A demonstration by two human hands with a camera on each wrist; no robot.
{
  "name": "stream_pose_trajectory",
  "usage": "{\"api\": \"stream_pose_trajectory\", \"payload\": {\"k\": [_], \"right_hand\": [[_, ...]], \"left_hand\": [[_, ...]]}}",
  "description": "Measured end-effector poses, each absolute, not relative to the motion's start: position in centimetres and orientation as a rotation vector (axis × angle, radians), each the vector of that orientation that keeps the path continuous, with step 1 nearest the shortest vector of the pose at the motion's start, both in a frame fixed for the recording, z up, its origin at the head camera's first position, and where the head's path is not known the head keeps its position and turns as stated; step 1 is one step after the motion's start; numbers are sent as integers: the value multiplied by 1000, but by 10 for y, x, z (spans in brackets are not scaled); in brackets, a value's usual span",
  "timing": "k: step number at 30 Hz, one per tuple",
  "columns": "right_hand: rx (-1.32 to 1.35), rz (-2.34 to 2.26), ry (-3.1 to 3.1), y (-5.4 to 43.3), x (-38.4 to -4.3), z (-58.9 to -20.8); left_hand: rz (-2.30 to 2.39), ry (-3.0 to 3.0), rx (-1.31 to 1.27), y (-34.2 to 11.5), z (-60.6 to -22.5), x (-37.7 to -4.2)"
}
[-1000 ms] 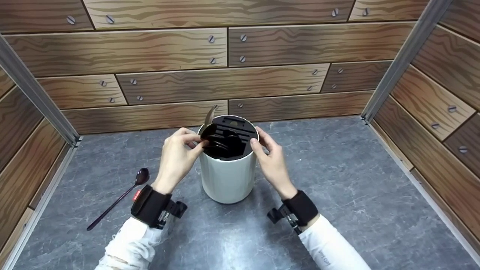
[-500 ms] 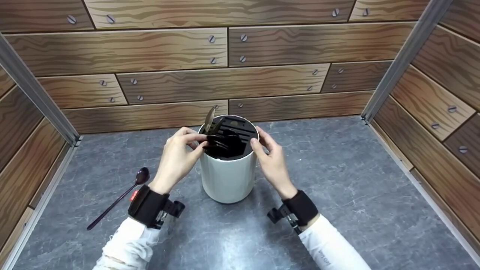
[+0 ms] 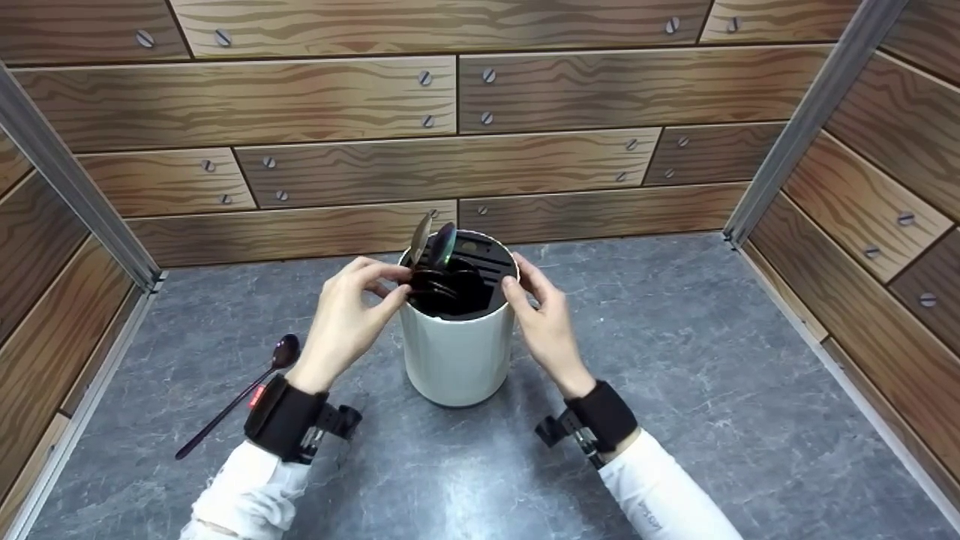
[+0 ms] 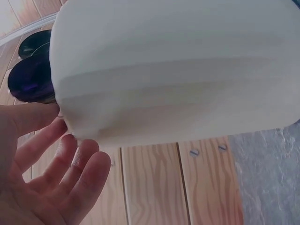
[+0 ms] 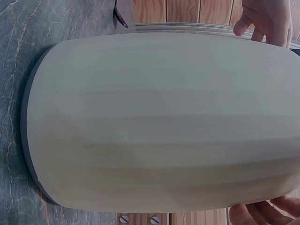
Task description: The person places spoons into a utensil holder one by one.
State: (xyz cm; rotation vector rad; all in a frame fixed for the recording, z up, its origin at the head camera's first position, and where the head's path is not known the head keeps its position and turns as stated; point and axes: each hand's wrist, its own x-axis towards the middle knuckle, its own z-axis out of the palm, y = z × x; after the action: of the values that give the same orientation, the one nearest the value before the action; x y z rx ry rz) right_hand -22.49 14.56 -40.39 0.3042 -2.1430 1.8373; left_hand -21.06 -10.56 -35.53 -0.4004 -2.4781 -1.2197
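A white cylindrical utensil holder (image 3: 457, 360) with a black slotted insert (image 3: 491, 262) stands upright. Several dark, glossy spoons are in its left part. Two bowls rise above the rim, a brownish spoon (image 3: 421, 240) and a greenish-purple spoon (image 3: 443, 244); lower ones blend into the black insert. My left hand (image 3: 349, 311) is at the left rim, thumb and forefinger beside the lower spoons. In the left wrist view its other fingers (image 4: 86, 173) are loosely bent, holding nothing. My right hand (image 3: 544, 311) grips the right rim, thumb on top and fingers along the outside.
A dark purple long-handled spoon (image 3: 238, 401) lies on the grey marbled surface (image 3: 675, 360), left of my left wrist. Wood-patterned panels (image 3: 360, 97) close off the back and both sides, with metal strips at the corners.
The greenish-purple spoon's bowl, earlier low and leaning near my left fingers, now stands upright beside the brownish one. My left wrist has shifted slightly left. My right hand keeps its place.
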Motion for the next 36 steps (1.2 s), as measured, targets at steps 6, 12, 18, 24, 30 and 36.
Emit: {"api": "stream_pose_trajectory", "payload": {"k": [6,12,18,24,30,36], "right_hand": [[306,1837,-2141,145,-225,-404],[309,1834,-2140,146,-226,-404],[308,1837,-2141,146,-225,-404],[312,1833,-2151,146,-224,-404],[304,1833,-2149,146,-224,-403],[297,1823,-2152,145,-224,-404]], "left_hand": [[-1174,-2501,-361,-125,-354,-204],[-1118,-2558,-294,-152,-359,-199],[-1057,-2622,-234,-181,-368,-192],[-995,-2696,-172,-210,-383,-188],[-919,-2775,-117,-235,-402,-187],[-800,-2877,-25,-252,-423,-193]]}}
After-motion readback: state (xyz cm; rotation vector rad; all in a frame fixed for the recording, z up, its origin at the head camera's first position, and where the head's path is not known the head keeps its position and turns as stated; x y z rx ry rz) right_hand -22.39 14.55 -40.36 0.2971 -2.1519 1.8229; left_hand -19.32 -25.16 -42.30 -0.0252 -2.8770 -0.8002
